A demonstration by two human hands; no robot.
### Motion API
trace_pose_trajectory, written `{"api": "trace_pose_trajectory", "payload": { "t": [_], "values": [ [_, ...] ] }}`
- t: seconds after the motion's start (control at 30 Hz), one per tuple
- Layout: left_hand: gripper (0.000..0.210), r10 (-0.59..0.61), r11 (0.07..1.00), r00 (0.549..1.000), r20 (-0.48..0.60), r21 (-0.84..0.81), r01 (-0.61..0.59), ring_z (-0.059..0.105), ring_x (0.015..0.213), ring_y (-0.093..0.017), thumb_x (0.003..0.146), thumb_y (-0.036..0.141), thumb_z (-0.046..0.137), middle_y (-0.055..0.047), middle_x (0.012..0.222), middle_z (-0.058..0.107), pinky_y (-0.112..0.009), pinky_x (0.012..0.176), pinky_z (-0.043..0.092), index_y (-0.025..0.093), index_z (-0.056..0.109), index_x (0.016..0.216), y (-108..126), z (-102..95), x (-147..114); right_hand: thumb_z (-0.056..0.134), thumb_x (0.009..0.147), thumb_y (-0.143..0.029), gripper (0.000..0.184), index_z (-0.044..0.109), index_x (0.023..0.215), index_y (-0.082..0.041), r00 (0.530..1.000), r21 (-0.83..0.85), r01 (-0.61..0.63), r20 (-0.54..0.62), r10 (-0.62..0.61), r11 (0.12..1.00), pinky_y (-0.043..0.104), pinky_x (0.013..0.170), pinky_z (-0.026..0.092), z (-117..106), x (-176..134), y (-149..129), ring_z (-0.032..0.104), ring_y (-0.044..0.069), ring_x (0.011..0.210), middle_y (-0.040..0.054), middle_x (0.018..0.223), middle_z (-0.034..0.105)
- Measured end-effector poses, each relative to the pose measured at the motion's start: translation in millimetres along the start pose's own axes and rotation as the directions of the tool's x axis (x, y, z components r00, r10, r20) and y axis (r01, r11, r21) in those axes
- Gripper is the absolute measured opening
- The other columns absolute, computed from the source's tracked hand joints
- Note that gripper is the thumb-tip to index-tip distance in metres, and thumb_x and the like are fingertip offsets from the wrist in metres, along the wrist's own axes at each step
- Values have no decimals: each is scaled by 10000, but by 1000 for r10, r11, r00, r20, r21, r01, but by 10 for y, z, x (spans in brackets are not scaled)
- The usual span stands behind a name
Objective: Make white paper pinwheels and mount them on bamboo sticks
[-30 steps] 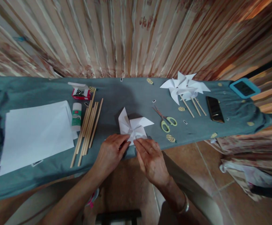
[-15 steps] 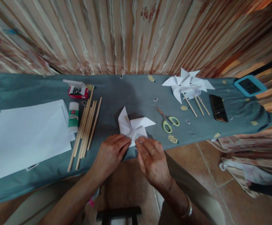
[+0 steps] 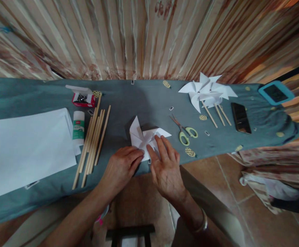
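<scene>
A folded white paper pinwheel (image 3: 137,133) lies near the table's front edge, two of its blades standing up at the back. My left hand (image 3: 122,164) pinches its front left corner between thumb and fingers. Over its right side rests my right hand (image 3: 166,164), fingers stretched out and spread on the paper, hiding part of it. Green-handled scissors (image 3: 183,131) lie partly open just right of the pinwheel. Left of my left hand is a bundle of wooden sticks (image 3: 95,137).
Left are a glue stick (image 3: 78,127), a red box of metal pins or clips (image 3: 83,97) and a stack of white paper (image 3: 31,151). At the right lie pinwheels on sticks (image 3: 206,90), a phone (image 3: 241,117) and a blue-framed device (image 3: 276,93). A curtain (image 3: 128,41) hangs behind.
My right hand has opened from a pinch at the front of the pinwheel. Its fingers now reach up and right over the paper. My left hand stays in place.
</scene>
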State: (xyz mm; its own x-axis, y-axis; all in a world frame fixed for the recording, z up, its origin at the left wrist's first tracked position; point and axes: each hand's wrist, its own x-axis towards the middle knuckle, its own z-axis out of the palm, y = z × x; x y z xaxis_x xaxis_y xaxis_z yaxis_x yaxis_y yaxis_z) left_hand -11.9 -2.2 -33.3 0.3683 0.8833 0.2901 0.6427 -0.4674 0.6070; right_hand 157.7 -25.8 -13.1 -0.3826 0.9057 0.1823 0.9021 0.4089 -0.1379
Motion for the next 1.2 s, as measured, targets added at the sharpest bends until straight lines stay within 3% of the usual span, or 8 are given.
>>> {"api": "trace_pose_trajectory", "payload": {
  "t": [0.53,1.2],
  "values": [
    [215,-19,999,996,83,-37,22,658,754,-176,909,198,483,-56,821,699,-294,721,533,173,681,830,-13,-26,42,419,891,-126,418,495,1302,-149,1000,12,9,1,-9,1000,470,949,346,25,53,-24,238,308,1394,163,1479,372],
    [224,-31,999,996,82,-26,33,664,741,-173,910,203,478,-51,818,706,-297,725,542,183,690,838,-16,-21,53,421,889,-119,377,526,1251,-127,1000,44,3,-15,-2,999,477,960,348,82,90,-39,245,317,1396,177,1475,378]
  ]
}}
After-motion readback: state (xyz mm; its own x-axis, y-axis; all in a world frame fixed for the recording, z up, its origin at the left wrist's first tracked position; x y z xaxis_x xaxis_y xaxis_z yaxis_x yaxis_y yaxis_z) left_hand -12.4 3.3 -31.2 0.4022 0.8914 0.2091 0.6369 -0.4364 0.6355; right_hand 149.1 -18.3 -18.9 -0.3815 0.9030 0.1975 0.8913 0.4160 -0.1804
